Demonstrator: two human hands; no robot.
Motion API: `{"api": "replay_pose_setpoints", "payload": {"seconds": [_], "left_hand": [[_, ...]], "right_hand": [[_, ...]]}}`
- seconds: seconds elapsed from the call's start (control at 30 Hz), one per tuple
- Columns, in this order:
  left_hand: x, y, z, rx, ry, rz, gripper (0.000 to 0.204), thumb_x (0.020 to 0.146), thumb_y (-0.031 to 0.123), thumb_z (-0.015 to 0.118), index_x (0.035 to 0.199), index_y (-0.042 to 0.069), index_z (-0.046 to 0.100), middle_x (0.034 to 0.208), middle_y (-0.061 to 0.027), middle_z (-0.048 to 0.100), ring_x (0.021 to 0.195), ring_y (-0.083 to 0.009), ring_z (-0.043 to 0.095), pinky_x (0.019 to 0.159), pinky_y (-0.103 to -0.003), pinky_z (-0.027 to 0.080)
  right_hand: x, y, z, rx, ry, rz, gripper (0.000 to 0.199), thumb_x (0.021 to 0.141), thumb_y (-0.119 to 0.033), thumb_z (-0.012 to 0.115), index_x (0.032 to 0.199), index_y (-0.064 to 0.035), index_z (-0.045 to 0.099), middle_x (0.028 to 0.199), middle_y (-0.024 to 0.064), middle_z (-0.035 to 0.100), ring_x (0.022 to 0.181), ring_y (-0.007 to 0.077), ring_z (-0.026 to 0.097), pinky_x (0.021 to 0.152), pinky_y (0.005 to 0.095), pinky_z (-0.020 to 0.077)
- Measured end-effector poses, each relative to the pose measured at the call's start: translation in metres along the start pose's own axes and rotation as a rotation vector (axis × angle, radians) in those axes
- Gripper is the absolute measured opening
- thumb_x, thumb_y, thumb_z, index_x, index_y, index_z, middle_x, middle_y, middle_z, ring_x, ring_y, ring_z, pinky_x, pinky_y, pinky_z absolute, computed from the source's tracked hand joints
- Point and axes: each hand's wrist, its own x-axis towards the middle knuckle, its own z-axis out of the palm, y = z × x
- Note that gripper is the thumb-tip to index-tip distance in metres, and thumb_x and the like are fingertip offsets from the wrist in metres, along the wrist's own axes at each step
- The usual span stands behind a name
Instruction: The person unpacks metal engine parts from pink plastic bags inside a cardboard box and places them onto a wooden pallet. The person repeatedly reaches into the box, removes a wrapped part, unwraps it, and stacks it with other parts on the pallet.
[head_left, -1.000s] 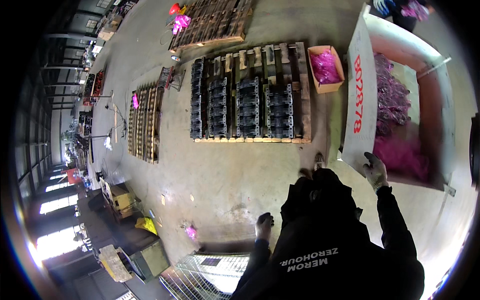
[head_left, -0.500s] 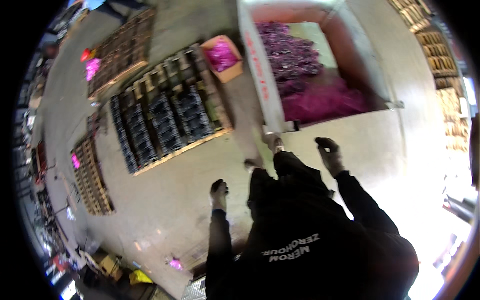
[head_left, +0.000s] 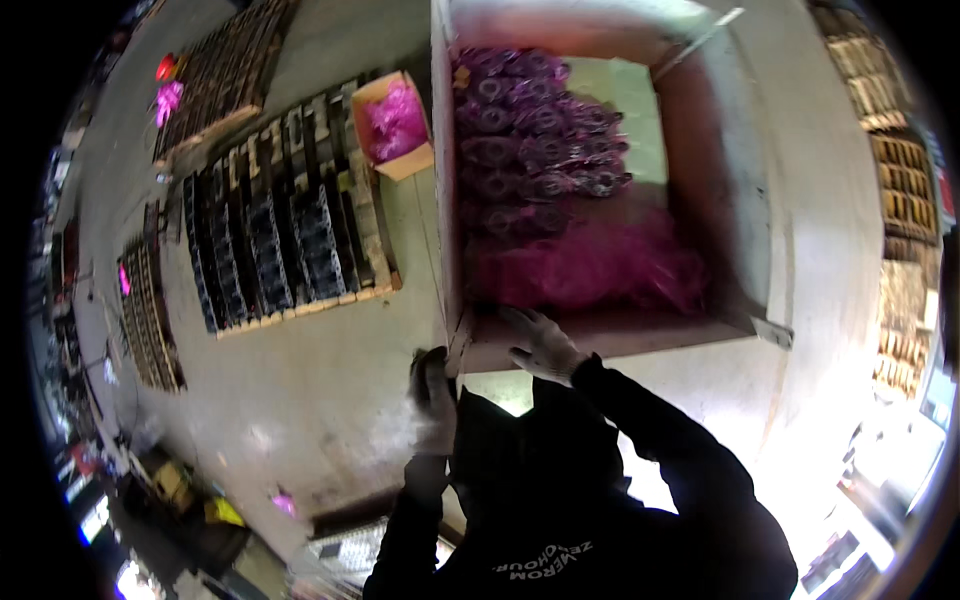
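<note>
Head view: just ahead of the person stands a big box (head_left: 725, 170), open top up, its long axis seeming to run away from them. Its far end is cut off. The right hand (head_left: 545, 343) reaches over the near wall, fingers spread. The left hand (head_left: 433, 405) is at the near left corner, blurred; its grip can't be told. Pink plastic (head_left: 590, 268) hides what lies beneath.

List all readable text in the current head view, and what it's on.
Black jacket: white lettering, upside down in view; I won't transcribe it.
Large box: no lettering discernible.
Distant clutter at left: too small and blurred to read.
</note>
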Motion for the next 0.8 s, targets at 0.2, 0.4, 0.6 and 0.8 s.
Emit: {"api": "replay_pose_setpoints", "payload": {"seconds": [0.2,0.4,0.6,0.8], "left_hand": [[0.009,0.014,0.046,0.736,0.126,0.246,0.013,0.095,0.009,0.060,0.097,0.001,0.071,0.094,-0.0138,0.069,0.087,-0.0302,0.068,0.079,-0.037,0.055],[0.000,0.016,0.062,0.820,0.254,0.115,0.012,0.092,0.010,0.061,0.094,0.001,0.069,0.092,-0.0146,0.069,0.086,-0.0357,0.066,0.081,-0.044,0.053],[0.007,0.029,0.068,0.891,0.174,0.058,0.015,0.092,0.009,0.059,0.099,-0.002,0.067,0.097,-0.0179,0.067,0.091,-0.0377,0.064,0.084,-0.048,0.052],[0.002,0.022,0.063,0.876,0.207,0.025,0.013,0.090,0.004,0.059,0.099,-0.002,0.066,0.097,-0.0182,0.066,0.091,-0.0373,0.064,0.082,-0.047,0.052]], "right_hand": [[0.110,0.149,0.034,-0.405,-0.304,-0.124,0.072,0.089,-0.037,0.064,0.154,-0.0177,0.039,0.155,0.0171,0.040,0.143,0.0375,0.037,0.119,0.0536,0.0263],[0.090,0.337,-0.010,-0.754,-0.497,-0.127,0.062,0.090,-0.041,0.060,0.147,-0.0187,0.051,0.157,0.0193,0.040,0.148,0.0342,0.034,0.122,0.0558,0.0206],[-0.005,0.461,-0.180,-0.937,-0.430,0.607,0.038,0.087,-0.021,0.058,0.123,-0.0127,0.068,0.127,0.0179,0.065,0.116,0.0355,0.063,0.098,0.0474,0.0508],[0.079,0.337,-0.217,-0.484,0.132,0.301,0.047,0.082,-0.001,0.055,0.128,-0.0072,0.061,0.119,0.0205,0.065,0.111,0.0413,0.062,0.091,0.0468,0.0516]]}}
